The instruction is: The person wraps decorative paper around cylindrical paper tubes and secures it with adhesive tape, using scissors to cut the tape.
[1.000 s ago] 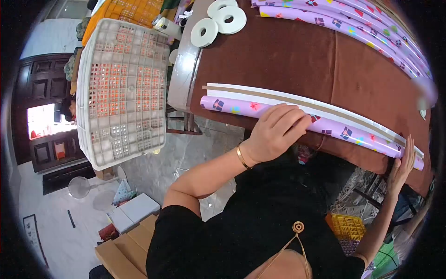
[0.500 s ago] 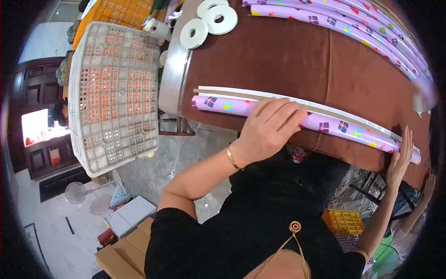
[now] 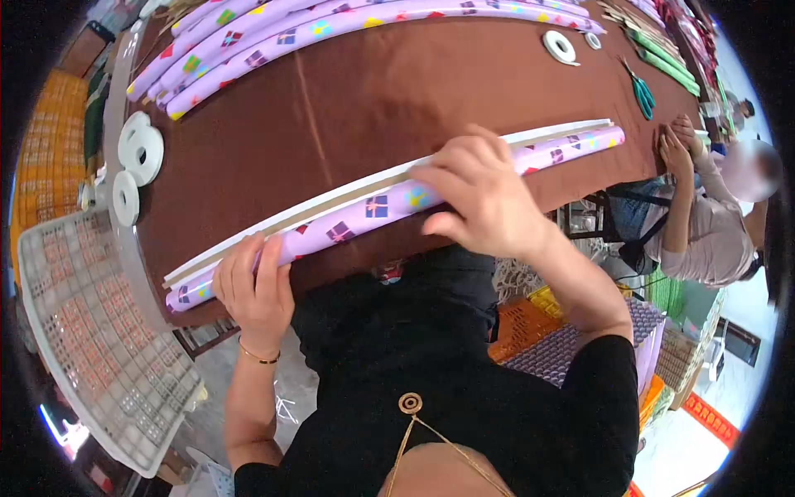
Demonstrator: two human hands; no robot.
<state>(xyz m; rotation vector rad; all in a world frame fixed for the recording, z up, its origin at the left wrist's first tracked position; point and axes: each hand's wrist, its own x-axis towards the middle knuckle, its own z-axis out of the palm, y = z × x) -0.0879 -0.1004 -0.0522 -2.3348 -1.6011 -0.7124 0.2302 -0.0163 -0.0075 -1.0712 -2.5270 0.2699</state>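
Note:
A long lilac roll with a gift pattern (image 3: 339, 230) lies along the near edge of the brown-covered table, with a white and tan strip (image 3: 310, 203) along its far side. Near the roll's left end, my left hand (image 3: 253, 286) has its fingers bent over it. My right hand (image 3: 489, 195) is over the right half of the roll, fingers curved across the top and thumb held apart on the near side; the fingers are slightly blurred.
More lilac rolls (image 3: 290, 41) lie at the back. White tape rings (image 3: 142, 156) are at the left, another ring (image 3: 560, 47) and green-handled scissors (image 3: 642, 95) at the right. A white plastic crate (image 3: 91, 331) stands at lower left. A co-worker (image 3: 704, 236) sits at the right.
The view has swung to the right. My left hand has shifted from the roll's middle to near its left end, and my right hand from its right end toward the middle.

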